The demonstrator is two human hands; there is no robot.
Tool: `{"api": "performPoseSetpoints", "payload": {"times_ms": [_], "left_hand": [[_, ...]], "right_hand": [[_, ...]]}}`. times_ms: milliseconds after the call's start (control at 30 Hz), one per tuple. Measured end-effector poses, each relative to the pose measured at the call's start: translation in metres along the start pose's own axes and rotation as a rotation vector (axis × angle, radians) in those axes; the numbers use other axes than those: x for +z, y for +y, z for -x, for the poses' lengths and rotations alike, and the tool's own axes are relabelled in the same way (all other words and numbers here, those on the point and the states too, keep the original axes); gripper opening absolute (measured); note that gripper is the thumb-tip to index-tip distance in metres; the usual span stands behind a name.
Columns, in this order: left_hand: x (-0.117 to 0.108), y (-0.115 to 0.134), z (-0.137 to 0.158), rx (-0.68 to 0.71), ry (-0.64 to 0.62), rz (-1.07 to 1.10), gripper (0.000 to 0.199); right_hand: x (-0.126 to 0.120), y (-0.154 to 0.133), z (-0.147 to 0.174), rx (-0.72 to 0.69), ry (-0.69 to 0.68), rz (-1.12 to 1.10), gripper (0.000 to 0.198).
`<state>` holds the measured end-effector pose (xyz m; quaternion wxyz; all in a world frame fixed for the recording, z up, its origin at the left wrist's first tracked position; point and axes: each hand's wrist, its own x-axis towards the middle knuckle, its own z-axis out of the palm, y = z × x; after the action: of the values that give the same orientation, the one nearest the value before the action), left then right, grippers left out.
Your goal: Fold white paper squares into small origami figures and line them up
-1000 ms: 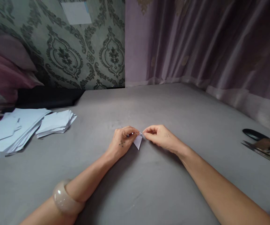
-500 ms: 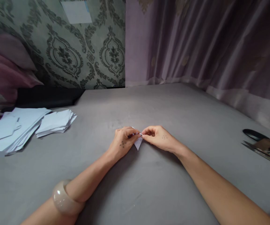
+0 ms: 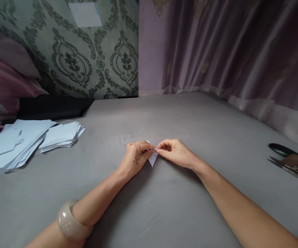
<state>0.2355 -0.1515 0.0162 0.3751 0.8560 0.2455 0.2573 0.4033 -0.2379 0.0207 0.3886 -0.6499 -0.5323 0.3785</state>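
Note:
A small folded piece of white paper [image 3: 152, 159] is pinched between my two hands, low over the grey tabletop. One pointed corner hangs down toward me and a small tip shows above the fingers. My left hand [image 3: 137, 156], a thick pale bangle [image 3: 72, 222] on its forearm, is closed on the paper's left side. From the right, my right hand [image 3: 177, 152] pinches the same paper between thumb and forefinger, its fingertips touching or nearly touching the left ones. Fingers hide most of the paper's middle, so its full folded shape cannot be made out.
Large white sheets [image 3: 32, 136] lie at the left, beside a stack of smaller paper pieces [image 3: 62, 135]. Behind them is a black item [image 3: 53, 106]. Pointed scissors [image 3: 288, 168] and other tools lie at the right edge. A purple curtain [image 3: 203, 44] borders the grey tabletop [image 3: 174, 113].
The hands stay almost in place, still pinching the paper. Slightly more of the paper's upper tip shows above the left fingers. The whole view has shifted very slightly.

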Motion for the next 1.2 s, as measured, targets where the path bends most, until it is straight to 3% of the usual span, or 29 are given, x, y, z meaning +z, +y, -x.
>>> {"api": "performPoseSetpoints", "payload": {"times_ms": [200,433,633,900,1033,1200], "left_hand": [[0.000,0.001,-0.001,-0.006,-0.010,0.013,0.016],[0.001,-0.002,-0.002,-0.012,0.008,0.015,0.016],[0.003,-0.002,-0.001,-0.075,0.035,0.008,0.013],[0.000,0.003,-0.001,-0.098,0.015,0.010,0.012],[0.000,0.004,-0.002,-0.101,0.003,0.024,0.012],[0.000,0.005,-0.003,-0.107,-0.006,0.007,0.011]], "right_hand": [[-0.001,-0.003,0.000,0.000,-0.018,-0.020,0.019],[-0.004,-0.013,0.006,0.001,0.041,0.170,0.014],[-0.002,-0.016,0.003,0.096,0.039,0.054,0.019],[0.000,-0.006,-0.003,0.091,0.005,-0.004,0.017],[0.000,-0.006,-0.002,0.038,-0.033,0.009,0.017],[-0.001,-0.014,0.001,-0.089,0.024,0.184,0.014]]}}
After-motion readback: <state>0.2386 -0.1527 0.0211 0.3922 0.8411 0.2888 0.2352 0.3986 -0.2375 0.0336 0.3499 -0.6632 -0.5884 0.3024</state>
